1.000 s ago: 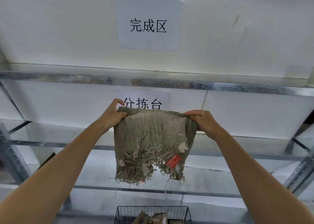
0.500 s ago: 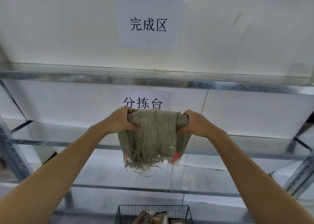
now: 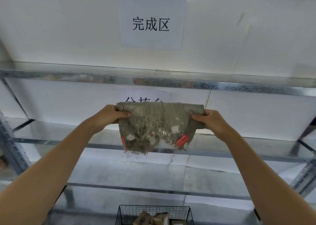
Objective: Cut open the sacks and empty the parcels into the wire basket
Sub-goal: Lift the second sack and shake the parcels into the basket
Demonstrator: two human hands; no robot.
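Our left hand grips the left end of a worn, grey-green woven sack, with fingers and thumb closed round the bunched cloth. Our right hand holds the opposite end the same way, fingers curled under the edge and thumb on top. Between the two hands the sack is stretched out flat at about chest height, both arms reaching forward. Its top edge is rolled or folded over into a thick band, while its lower edge hangs free, ragged and fringed with loose threads. A red label sits near the lower right corner, a thin red strip shows at the lower left edge, and pale scraps cling to the weave between them. We cannot tell whether anything is inside the sack; it hangs limp and flat. Well below it, at the bottom edge of the view, stands the black wire basket, with brown cardboard parcels lying in it, only partly in view. Behind the sack runs a galvanised metal shelf rack against a white wall. A paper sign reading 完成区 is taped to the wall above the top shelf, and a second sign lower down is partly hidden by the sack's top edge.
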